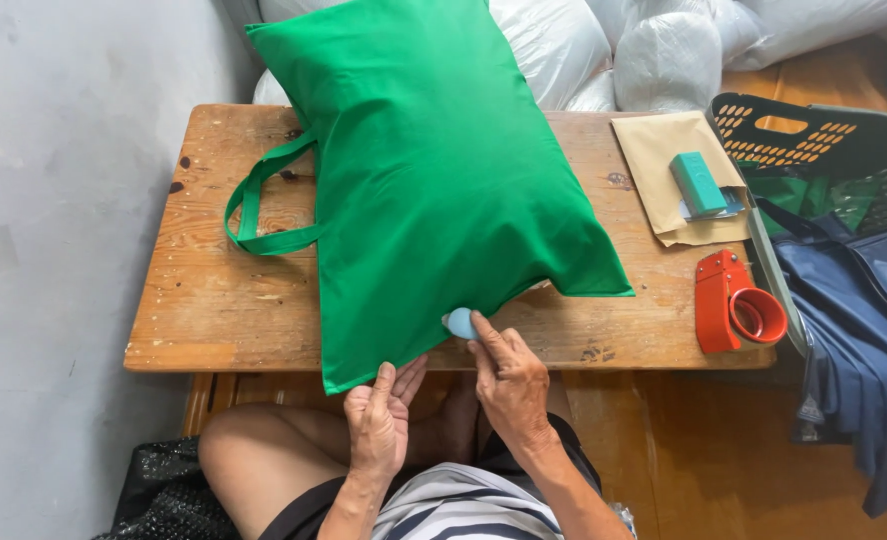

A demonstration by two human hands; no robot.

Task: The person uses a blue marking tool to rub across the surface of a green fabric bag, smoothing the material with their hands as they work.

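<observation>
- My left hand [379, 420] pinches the bottom edge of the green bag [434, 170].
- My right hand [509, 385] grips a small blue tool [459, 322], pressed against that same edge.
- The bag lies on the wooden table [224, 300].
- A red tape holder [734, 300] sits right of the bag.

One green fabric bag [434, 170], stuffed, with two loop handles at its 9 o'clock side. One small light-blue rounded object [459, 322] at the bag's 6 o'clock edge. One wooden table [214, 310]. One red tape dispenser [736, 302] at 3 o'clock. One brown envelope [664, 150] at 2 o'clock, one teal box [699, 183] on it. One dark plastic basket [824, 130]. At least four white filled sacks [664, 55] at 12 o'clock. Two hands: left hand [379, 415], right hand [509, 380].
</observation>
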